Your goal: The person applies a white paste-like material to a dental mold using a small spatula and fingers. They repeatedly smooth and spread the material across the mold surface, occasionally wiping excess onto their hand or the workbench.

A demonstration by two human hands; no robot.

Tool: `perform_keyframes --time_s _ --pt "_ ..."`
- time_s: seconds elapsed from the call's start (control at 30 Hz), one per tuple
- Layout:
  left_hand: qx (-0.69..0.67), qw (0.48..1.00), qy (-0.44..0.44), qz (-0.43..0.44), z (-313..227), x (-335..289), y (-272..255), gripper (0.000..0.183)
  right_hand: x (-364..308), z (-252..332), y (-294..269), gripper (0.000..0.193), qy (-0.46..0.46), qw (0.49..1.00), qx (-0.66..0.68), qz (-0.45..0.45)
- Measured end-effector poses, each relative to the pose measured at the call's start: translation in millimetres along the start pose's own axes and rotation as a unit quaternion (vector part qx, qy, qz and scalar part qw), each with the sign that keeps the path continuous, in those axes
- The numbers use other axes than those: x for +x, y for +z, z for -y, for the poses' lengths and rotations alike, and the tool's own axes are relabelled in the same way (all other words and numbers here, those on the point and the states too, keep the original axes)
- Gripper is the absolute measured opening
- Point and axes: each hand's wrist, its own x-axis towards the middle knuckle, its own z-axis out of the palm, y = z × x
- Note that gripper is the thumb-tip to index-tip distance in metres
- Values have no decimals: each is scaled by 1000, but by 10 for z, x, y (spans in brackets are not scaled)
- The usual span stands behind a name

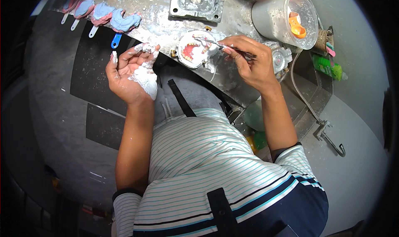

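My left hand [126, 80] is turned palm up and cupped, its fingers partly curled and smeared with white. A mound of wet white plaster [146, 80] rests in that palm. My right hand [253, 56] pinches a thin metal spatula [213, 41], whose tip reaches over a round flask [179, 50] at the bench's near edge. Inside the flask, a denture [190, 51] with pink base and pale teeth shows at the left. White plaster covers the right part of the flask and spills over its rim. The spatula's tip is hard to make out against the white.
An open metal flask half [195, 4] lies behind. Impression trays with blue and pink material [124, 21] line the far left edge. At right stand a cloudy plastic tub [270, 17] with an orange scoop [296, 28], another metal flask [280, 59], a hose [293, 77] and a green bottle [328, 67].
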Motion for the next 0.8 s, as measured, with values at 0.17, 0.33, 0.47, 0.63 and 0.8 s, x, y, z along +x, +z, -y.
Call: perform_keyframes --time_s 0.17,0.33,0.47,0.63,0.8 --pt "-11 1000 -1 -2 -13 -23 25 53 -31 26 -64 20 18 1000 -2 -6" --pt "-25 1000 11 8 -6 7 -17 53 25 94 -59 23 9 1000 -3 1" --pt "-19 1000 -10 7 2 -9 -39 54 34 78 -48 24 -11 1000 -14 13" --pt "-27 1000 -8 13 -28 4 -84 54 -32 153 -78 19 2 999 -45 3" --pt "-29 999 -18 23 -32 -21 -42 53 -80 233 -96 8 64 998 -19 -11"
